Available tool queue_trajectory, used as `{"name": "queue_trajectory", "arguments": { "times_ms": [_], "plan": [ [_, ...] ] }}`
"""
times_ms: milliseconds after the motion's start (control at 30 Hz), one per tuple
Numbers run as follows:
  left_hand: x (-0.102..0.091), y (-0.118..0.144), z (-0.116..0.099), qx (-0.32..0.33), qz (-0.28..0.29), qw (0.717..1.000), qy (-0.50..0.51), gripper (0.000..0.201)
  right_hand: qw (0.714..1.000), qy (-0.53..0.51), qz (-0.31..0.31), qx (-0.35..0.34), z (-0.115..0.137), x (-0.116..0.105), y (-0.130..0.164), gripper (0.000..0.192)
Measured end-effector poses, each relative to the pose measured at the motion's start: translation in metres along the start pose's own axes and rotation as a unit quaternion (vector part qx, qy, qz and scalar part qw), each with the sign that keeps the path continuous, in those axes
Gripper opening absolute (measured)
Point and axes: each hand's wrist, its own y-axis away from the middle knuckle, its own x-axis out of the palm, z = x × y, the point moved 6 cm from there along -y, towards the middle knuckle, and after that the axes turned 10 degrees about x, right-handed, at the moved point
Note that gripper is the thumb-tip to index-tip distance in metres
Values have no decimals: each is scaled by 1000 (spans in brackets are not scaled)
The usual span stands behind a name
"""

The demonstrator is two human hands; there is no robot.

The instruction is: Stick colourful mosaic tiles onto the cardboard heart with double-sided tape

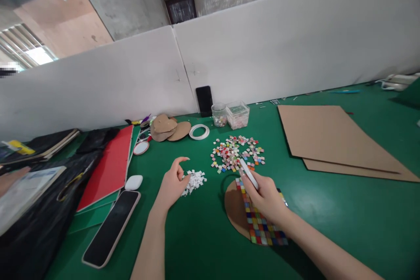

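My right hand [265,195] grips a white glue stick [248,173], its tip pointing up toward a scattered pile of coloured mosaic tiles [236,153]. Under that hand lies a brown cardboard disc [233,210] partly covered with a grid of coloured tiles [262,227]. My left hand [171,183] hovers with thumb and forefinger pinched together, right beside a small heap of white tiles [194,180]; whether a tile sits between the fingertips cannot be made out.
A phone [111,226] and a white earbud case [134,182] lie left of my forearm, near red and green sheets [110,166]. Two clear containers [231,114], a tape ring [199,131] and cardboard shapes [166,127] sit at the back. Large cardboard sheets [331,140] lie right.
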Motion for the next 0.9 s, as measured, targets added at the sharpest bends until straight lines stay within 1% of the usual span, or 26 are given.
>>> {"name": "queue_trajectory", "arguments": {
  "times_ms": [100, 200, 333, 433, 600, 767, 900],
  "plan": [
    [0, 0, -2, 1, 3, 1000, 23, 39, 1000, -3, 0, 8, -1, 0, 0, 28],
    [2, -1, -2, -7, 16, 999, 41, 36, 1000, -1, 2, 8, -2, 0, 0, 27],
    [0, -3, 1, -27, 13, 999, 26, 28, 1000, 0, 2, 3, -2, 1, 0, 27],
    [-1, -2, 5, -39, 9, 999, 22, 31, 1000, -1, 0, 6, -1, 0, -1, 27],
    [5, -1, 5, -21, 26, 997, 68, 31, 1000, -3, 3, 8, 0, -2, -1, 28],
    [6, -3, 6, 2, 26, 999, 45, 32, 1000, 2, 3, -2, 1, -3, 0, 28],
    [2, -4, 7, -18, 9, 999, 30, 25, 1000, 2, 7, 3, 0, -2, -1, 27]
  ]
}}
